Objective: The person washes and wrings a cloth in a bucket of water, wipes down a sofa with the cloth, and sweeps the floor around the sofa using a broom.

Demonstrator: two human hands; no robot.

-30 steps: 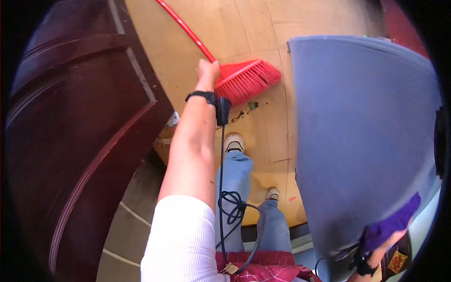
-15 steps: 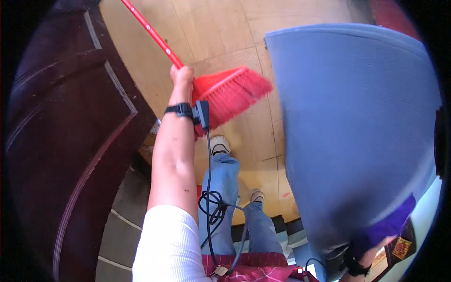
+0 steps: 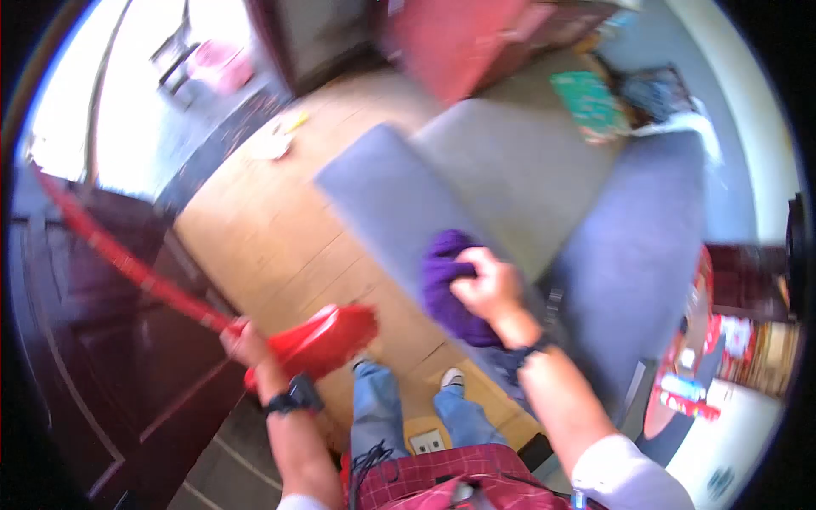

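My left hand (image 3: 246, 341) is wrapped round the low end of a red broom's handle (image 3: 140, 272), just above the broom head (image 3: 327, 340). That handle slants up to the far left, across a dark door. In my right hand (image 3: 493, 285) is a bunched purple cloth (image 3: 444, 276), gripped at its edge. The cloth overlaps the front part of a blue-grey padded seat (image 3: 399, 183). Both hands and the broom are somewhat blurred by motion.
A dark panelled door (image 3: 110, 314) stands at left, beside a bright doorway with a pink basin (image 3: 221, 66). A red cabinet (image 3: 450, 42) is at the back. A green patterned item (image 3: 589, 106) lies on the seat's far end. At right is a round table (image 3: 667, 416) with things on it.
The view has swung and widened to show the doorway and the whole seat. My right hand with the purple cloth has come from the lower right edge to the middle. The left still grips the broom.
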